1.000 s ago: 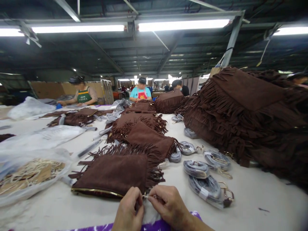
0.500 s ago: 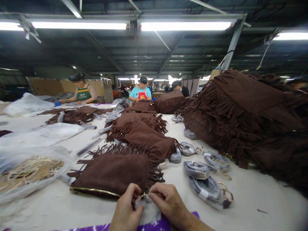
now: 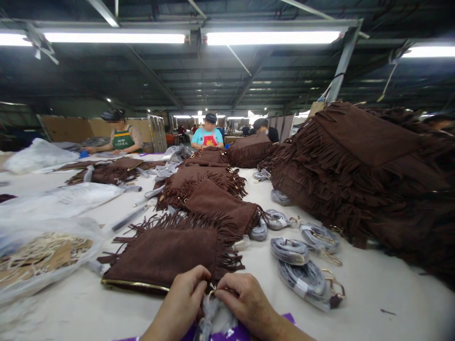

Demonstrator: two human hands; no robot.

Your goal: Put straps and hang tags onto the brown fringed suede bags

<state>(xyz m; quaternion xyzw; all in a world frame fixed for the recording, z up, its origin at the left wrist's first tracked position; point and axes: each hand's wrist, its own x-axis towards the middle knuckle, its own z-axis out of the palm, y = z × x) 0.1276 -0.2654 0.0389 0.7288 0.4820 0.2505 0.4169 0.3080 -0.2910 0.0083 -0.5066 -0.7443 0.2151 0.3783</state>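
Note:
A brown suede fringed bag (image 3: 161,251) lies flat before me, its gold zipper (image 3: 135,285) along the near edge. Just off its near right corner is a small gold ring (image 3: 212,293), with a grey strip wrapped in clear plastic (image 3: 210,312) hanging below it. My left hand (image 3: 186,296) is closed beside the ring at the top of the wrapped strip; its fingertips are partly hidden. On the other side, my right hand (image 3: 245,296) pinches at the ring with thumb and forefinger. Whether the ring is joined to the bag I cannot tell.
Coiled plastic-wrapped straps with gold clips (image 3: 304,279) lie to the right, before a tall heap of fringed bags (image 3: 355,161). More bags (image 3: 220,203) lie ahead. A plastic bag of cords and tags (image 3: 46,255) is at left. Co-workers (image 3: 207,135) are across the table.
My left hand has turned, its back now more towards me and its thumb tucked nearer the ring. The plastic-wrapped strip hangs lower between my hands. My right hand has shifted slightly left.

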